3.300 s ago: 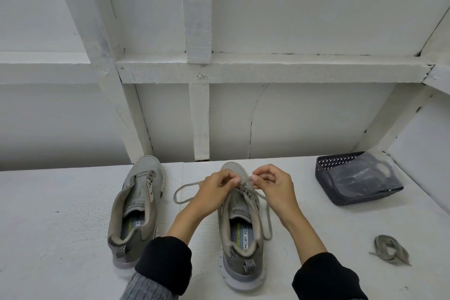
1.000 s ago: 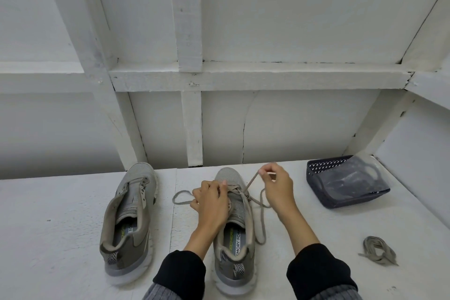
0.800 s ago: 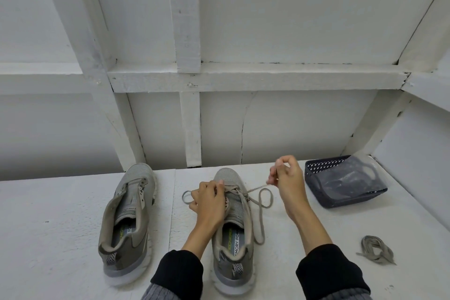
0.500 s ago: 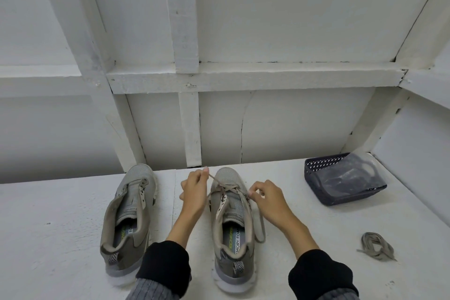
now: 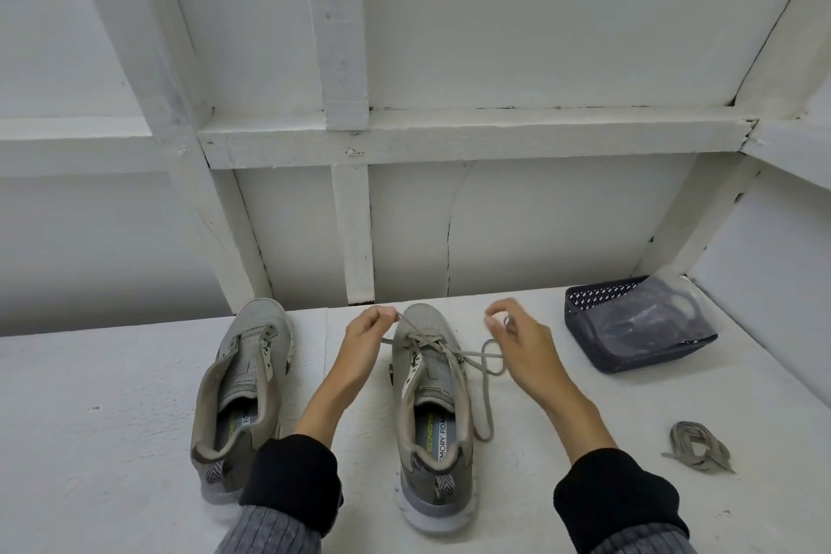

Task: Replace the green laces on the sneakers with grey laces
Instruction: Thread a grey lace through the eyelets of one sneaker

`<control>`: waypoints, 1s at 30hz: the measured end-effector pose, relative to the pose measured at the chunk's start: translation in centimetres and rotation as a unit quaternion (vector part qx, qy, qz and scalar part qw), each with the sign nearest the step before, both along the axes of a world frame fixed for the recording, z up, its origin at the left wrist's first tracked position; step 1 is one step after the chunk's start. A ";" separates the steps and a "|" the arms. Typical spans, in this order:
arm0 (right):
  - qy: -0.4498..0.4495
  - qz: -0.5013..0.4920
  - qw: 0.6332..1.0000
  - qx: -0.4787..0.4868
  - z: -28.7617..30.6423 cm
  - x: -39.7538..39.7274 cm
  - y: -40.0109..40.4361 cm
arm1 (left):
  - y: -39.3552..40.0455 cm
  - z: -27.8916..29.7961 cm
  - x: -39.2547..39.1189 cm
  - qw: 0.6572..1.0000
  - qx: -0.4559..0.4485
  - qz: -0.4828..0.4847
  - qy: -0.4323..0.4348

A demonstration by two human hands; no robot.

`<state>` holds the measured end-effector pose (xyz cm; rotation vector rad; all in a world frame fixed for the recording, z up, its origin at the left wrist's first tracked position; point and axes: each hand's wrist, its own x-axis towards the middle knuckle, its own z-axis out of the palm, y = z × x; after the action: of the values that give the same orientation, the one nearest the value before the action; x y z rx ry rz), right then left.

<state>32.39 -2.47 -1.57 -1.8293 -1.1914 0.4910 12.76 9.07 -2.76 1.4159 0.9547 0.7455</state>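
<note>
Sneakers (image 5: 341, 391) left of basket (image 5: 638, 324)

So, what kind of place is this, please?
Probably a plain workbench in a shed or workshop, though I cannot be sure: a white painted wooden tabletop, a white board wall with bare framing beams, and a dark perforated plastic basket beside two grey mesh sneakers.

Head camera, 1 view only.
It looks forward and down, close over the white table (image 5: 112, 396), facing the wall (image 5: 539, 36).

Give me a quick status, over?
Left hand pinching lace end; right hand pinching the other. Right-side sneaker half laced. Nothing in the way.
</note>
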 end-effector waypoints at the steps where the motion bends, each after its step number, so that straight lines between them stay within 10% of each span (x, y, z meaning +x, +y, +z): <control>1: -0.054 0.037 0.996 -0.053 -0.5 0.3 -0.1 | -0.2 -0.2 0.1 1.000 0.005 -0.013 0.004; 5: -0.053 0.065 0.989 -0.119 -1.6 -0.3 -0.3 | -1.5 -1.0 0.3 0.999 -0.001 -0.052 0.006; 12: 0.399 -0.040 0.913 0.067 -1.1 -1.2 -0.3 | -4.1 -3.6 -0.3 0.996 0.016 -0.065 0.051; 17: 0.074 -0.017 0.996 -0.036 -1.5 -1.4 -1.0 | -5.4 -3.8 0.1 0.999 -0.019 -0.006 0.029; 20: -0.110 0.040 0.984 -0.134 -1.8 -1.2 -1.7 | -5.7 -3.5 0.3 0.999 -0.017 0.002 0.047; 30: 0.050 -0.042 0.978 -0.198 -3.5 -1.0 -2.3 | -5.8 -3.1 0.3 0.992 0.039 -0.041 0.114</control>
<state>31.39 -4.73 -5.10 -2.1507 -0.9926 0.8087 13.09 3.24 -5.81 1.6243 1.0441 0.5725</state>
